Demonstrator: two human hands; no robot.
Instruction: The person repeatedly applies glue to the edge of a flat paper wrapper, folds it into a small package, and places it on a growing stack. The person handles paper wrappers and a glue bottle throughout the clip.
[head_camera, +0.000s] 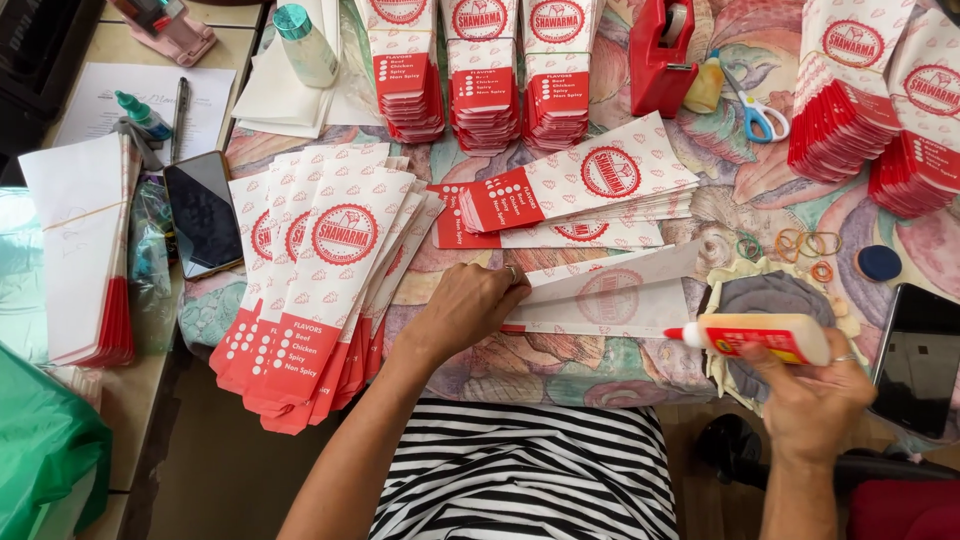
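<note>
Many finished bag stacks (483, 75) on desk (560, 365); I'm seeing left hand (465, 308) pressing flat paper sleeve (610, 298), right hand (812, 395) gripping glue bottle (765, 337); fan of unglued sheets (320, 290) waiting.

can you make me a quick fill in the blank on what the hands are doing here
1. The right hand holds a ____ bottle with a red tip.
2. The left hand presses on a flat paper ____ lying on the table.
3. The red tape dispenser stands beside ____ with blue and white handles.
4. A dark ____ lies right of the right hand.

Missing words: glue; bag; scissors; phone
</note>
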